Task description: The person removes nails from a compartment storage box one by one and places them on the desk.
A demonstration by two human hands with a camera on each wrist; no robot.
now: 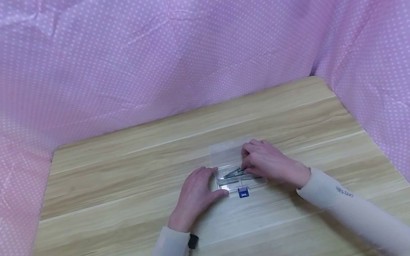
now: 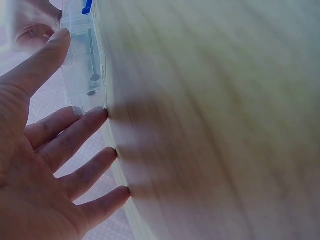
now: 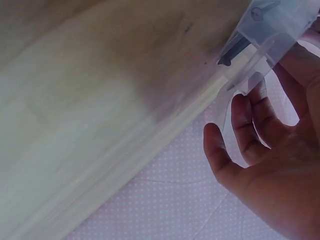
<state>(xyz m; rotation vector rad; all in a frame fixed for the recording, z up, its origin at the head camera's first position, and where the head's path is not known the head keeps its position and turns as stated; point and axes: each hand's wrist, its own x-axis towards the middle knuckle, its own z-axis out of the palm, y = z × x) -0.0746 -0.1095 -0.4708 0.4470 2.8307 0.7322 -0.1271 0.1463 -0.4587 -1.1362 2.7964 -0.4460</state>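
Note:
A low clear plastic box [image 1: 256, 183] with compartments stands on the table, its clear lid [image 1: 227, 151] folded back on the far side. A blue latch [image 1: 243, 193] is at its front. Long thin metal fasteners [image 1: 232, 173] with round heads lie inside. My left hand [image 1: 194, 194] spans the left end of the box, thumb at the front corner and index finger at the back one. Over the right rear part, my right hand [image 1: 268, 162] reaches in with bunched fingers at the fasteners' ends. Its thumb and index tips are hidden; I cannot tell whether they pinch one.
The wood-grain table [image 1: 116, 185] extends around the box on all sides. Pink dotted cloth [image 1: 116, 70] hangs behind it and along both sides. A black band [image 1: 193, 241] shows at the left cuff.

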